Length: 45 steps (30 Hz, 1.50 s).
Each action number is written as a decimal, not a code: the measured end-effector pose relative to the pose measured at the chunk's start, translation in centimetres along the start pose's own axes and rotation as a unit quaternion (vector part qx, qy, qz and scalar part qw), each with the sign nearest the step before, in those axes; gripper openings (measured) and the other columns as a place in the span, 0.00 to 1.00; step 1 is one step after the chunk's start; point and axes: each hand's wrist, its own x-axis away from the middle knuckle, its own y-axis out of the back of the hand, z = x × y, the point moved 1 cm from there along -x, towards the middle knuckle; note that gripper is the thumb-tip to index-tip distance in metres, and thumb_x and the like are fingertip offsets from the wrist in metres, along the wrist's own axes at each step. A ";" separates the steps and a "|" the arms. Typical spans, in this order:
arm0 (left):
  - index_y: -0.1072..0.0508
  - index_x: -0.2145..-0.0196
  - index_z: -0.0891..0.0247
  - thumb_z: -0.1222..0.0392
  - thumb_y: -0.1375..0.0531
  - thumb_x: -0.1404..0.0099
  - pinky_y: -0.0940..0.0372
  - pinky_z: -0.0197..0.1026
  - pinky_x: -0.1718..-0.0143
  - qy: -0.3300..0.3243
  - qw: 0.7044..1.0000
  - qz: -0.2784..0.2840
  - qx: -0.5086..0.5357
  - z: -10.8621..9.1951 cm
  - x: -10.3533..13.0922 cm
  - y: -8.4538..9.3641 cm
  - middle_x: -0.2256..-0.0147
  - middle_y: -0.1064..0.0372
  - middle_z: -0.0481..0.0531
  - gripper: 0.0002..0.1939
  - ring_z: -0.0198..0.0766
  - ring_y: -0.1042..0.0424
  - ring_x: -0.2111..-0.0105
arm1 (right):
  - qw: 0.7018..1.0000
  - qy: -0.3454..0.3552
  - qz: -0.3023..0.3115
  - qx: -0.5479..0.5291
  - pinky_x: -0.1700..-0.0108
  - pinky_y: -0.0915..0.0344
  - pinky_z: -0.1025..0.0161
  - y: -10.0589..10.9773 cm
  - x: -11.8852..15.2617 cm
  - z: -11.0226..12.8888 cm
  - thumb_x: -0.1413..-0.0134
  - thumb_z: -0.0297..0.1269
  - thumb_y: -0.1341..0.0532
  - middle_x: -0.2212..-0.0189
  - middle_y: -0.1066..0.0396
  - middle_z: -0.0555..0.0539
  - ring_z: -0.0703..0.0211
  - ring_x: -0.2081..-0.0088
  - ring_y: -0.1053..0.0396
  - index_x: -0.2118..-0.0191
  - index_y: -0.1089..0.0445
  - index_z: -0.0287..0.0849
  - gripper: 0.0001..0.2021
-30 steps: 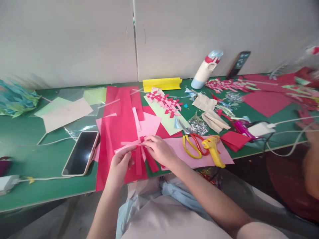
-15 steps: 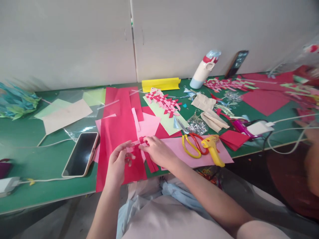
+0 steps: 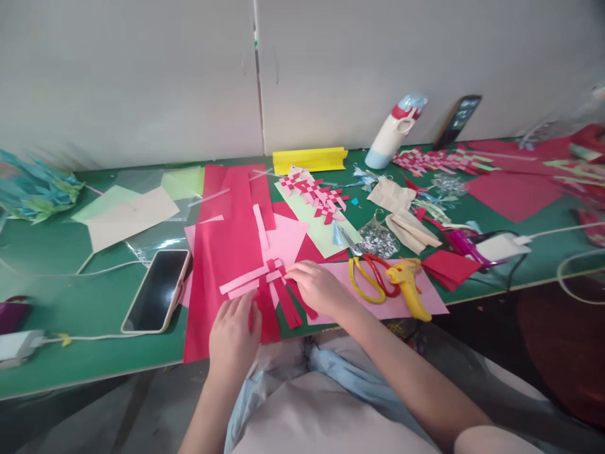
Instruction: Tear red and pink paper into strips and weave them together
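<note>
Pink and red paper strips (image 3: 273, 272) cross each other in a small weave on large red sheets (image 3: 222, 239). My left hand (image 3: 235, 328) rests on the sheets just below the pink strips, fingers bent and close together; what its fingertips press on is partly hidden. At the right side of the weave, my right hand (image 3: 309, 284) has its fingers together at the end of a red strip (image 3: 301, 299). Other red strips (image 3: 287, 306) fan down toward the table's front edge. A loose pink strip (image 3: 260, 227) lies above the weave.
A phone (image 3: 157, 290) lies at left. Scissors (image 3: 366, 277) and a yellow glue gun (image 3: 407, 287) rest on pink paper at right. Behind are finished woven pieces (image 3: 314, 194), a bag of beads (image 3: 378, 239), a bottle (image 3: 394, 132) and a yellow folded sheet (image 3: 309, 161).
My left hand has moved down off the pink strips, which now lie spread on the red sheet. My right hand has shifted slightly right, and a red strip angles out beneath it.
</note>
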 end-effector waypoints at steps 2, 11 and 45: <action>0.29 0.52 0.65 0.64 0.48 0.35 0.35 0.45 0.60 -0.013 1.000 0.010 0.011 -0.3 0.2 -0.5 0.62 0.24 0.57 0.15 0.47 0.29 0.62 | 0.999 0.019 0.000 0.034 0.46 0.35 0.52 -0.2 1.0 0.0 0.48 0.17 0.48 0.56 0.28 0.40 0.52 0.51 0.34 0.55 0.28 0.37 0.19; 0.29 0.53 0.64 0.68 0.48 0.36 0.34 0.48 0.59 -0.040 0.998 0.012 0.037 -1.5 0.3 -1.1 0.60 0.26 0.57 0.15 0.47 0.29 0.61 | 0.999 0.006 0.037 0.026 0.43 0.37 0.52 0.0 2.9 2.1 0.45 0.21 0.47 0.51 0.30 0.41 0.51 0.47 0.37 0.49 0.31 0.37 0.19; 0.33 0.46 0.67 0.67 0.46 0.37 0.34 0.51 0.50 -0.115 0.990 0.030 -0.073 -2.4 2.1 -3.2 0.48 0.34 0.63 0.21 0.51 0.34 0.50 | 0.997 -0.069 -0.028 -0.024 0.44 0.37 0.51 -0.6 1.5 2.6 0.43 0.23 0.51 0.51 0.30 0.43 0.51 0.47 0.38 0.48 0.34 0.38 0.19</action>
